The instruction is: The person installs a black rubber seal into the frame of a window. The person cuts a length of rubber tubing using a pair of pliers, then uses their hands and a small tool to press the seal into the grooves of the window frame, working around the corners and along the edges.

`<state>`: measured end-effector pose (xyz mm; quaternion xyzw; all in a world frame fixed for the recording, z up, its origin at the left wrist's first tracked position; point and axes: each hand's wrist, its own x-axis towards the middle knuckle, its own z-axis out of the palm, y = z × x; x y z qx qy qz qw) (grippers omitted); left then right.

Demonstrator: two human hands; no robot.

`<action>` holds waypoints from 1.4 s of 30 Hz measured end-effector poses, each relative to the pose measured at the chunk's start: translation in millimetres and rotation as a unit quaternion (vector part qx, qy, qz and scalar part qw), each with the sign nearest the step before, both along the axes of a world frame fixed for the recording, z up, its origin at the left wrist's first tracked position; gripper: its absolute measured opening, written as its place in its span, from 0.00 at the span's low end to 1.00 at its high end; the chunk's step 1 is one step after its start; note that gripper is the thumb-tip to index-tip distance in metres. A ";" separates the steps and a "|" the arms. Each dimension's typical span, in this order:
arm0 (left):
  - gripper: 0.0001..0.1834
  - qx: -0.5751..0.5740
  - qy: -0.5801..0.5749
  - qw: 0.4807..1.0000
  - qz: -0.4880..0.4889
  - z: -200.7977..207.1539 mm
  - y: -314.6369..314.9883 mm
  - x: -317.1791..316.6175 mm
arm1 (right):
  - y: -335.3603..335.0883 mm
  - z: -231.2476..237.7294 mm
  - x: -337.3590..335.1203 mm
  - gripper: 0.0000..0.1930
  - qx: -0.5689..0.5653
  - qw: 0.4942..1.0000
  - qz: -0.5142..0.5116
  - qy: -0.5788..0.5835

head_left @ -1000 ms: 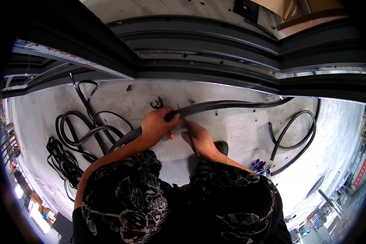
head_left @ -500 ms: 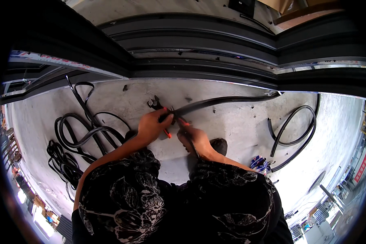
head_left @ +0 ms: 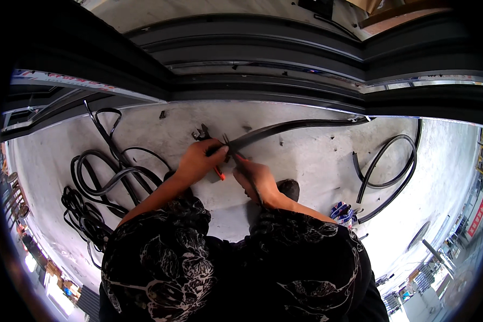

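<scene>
My left hand (head_left: 201,161) pinches the near end of a black rubber strip (head_left: 284,126). From there the strip curves away to the right, up to the dark frame. My right hand (head_left: 256,180) is closed round what looks like red-handled scissors (head_left: 241,158); their thin dark blades meet the strip right beside my left fingertips. Beneath and behind my left hand lies a second tool, an angled cutter with black jaws (head_left: 200,132) and a red-tipped handle (head_left: 220,173). My left hand hides its middle.
A large dark metal frame (head_left: 263,95) with grooved bars spans the far side. Coiled black strips (head_left: 86,209) lie on the grey floor at left. A looped strip (head_left: 387,185) and a blue-and-red crumpled bundle (head_left: 342,213) lie at right. Small black scraps dot the floor.
The view has shifted slightly. My left hand has drawn a little nearer and left along the strip, and the scissor blades show more clearly at its end.
</scene>
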<state>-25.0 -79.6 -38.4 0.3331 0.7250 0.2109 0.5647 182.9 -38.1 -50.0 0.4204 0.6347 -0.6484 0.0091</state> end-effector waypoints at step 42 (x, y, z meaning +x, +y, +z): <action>0.24 -0.245 0.246 0.937 -0.050 -35.1 -317.8 -132.4 | 205.0 24.9 18.7 0.12 0.062 0.789 -0.592 0.151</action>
